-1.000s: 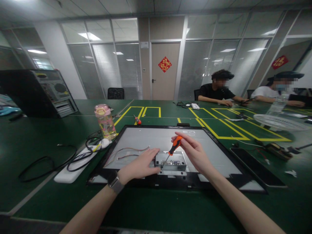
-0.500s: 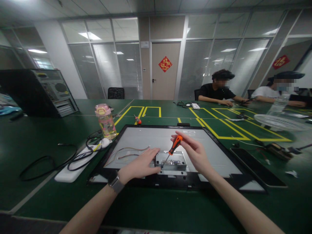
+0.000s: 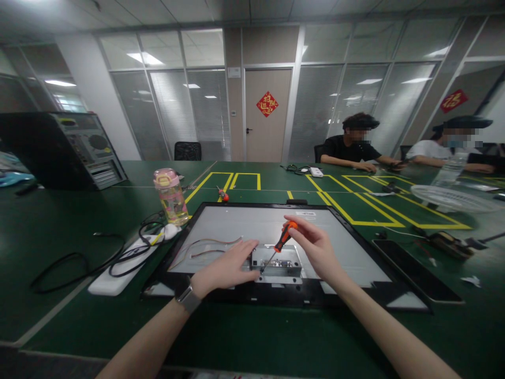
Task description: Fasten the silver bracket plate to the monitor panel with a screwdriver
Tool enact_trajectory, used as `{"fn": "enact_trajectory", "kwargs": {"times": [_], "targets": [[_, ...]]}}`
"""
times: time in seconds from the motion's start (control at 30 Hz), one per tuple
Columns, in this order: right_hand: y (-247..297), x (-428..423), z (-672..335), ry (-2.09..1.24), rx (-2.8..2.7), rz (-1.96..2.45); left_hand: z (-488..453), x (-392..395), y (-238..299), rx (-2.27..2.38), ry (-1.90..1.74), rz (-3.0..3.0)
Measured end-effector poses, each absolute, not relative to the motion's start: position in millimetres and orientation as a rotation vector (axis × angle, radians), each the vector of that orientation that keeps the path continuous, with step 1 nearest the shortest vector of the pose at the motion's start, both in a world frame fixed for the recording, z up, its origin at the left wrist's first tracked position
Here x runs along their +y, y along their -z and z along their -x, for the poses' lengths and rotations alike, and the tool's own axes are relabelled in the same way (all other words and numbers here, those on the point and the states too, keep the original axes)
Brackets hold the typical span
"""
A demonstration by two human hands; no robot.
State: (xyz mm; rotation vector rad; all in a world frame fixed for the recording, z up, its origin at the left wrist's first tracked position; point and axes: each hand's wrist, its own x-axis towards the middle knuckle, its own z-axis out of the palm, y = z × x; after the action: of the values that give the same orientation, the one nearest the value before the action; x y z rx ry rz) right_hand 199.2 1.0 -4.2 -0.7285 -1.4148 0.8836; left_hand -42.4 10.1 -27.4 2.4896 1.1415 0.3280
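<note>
My right hand (image 3: 313,247) is closed around the orange and black handle of a screwdriver (image 3: 283,241). The tool slants down to the left, its tip at the lower left corner of a silver metal box (image 3: 281,265) with connectors along its side. Against the left end of that box rests my left hand (image 3: 232,266), fingers stretched out and thumb apart, partly covering it. Beneath both hands a large flat display panel (image 3: 232,218) lies with its grey back up, edged by a black frame. Thin wires (image 3: 209,242) run across the panel left of the box.
Left of the panel lie a white power strip (image 3: 122,268) with black cables and a drinking bottle (image 3: 171,197). A computer case (image 3: 63,150) stands at far left. A phone (image 3: 416,270) lies at right. Another screwdriver (image 3: 223,195) is behind the panel. Two people sit at back right.
The screwdriver's handle has tipped slightly to the right and down, and my right hand's fingers have shifted a little on it. My left hand has stayed in place.
</note>
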Motion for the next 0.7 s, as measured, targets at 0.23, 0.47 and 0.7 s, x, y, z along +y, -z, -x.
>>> {"fn": "enact_trajectory", "kwargs": {"times": [0.23,0.47,0.7], "targets": [[7.5,1.4,-199.4,-0.983,-1.421,0.663,40.8,8.6,26.3,1.184,-0.295,-2.475],[6.5,0.1,-199.0,-0.812,-1.468,0.73,42.6,12.3,31.8,1.141,-0.334,-2.513],[6.1,-0.8,-197.8,-0.837,-1.459,0.735,41.8,11.1,29.7,1.149,-0.336,-2.5]]}}
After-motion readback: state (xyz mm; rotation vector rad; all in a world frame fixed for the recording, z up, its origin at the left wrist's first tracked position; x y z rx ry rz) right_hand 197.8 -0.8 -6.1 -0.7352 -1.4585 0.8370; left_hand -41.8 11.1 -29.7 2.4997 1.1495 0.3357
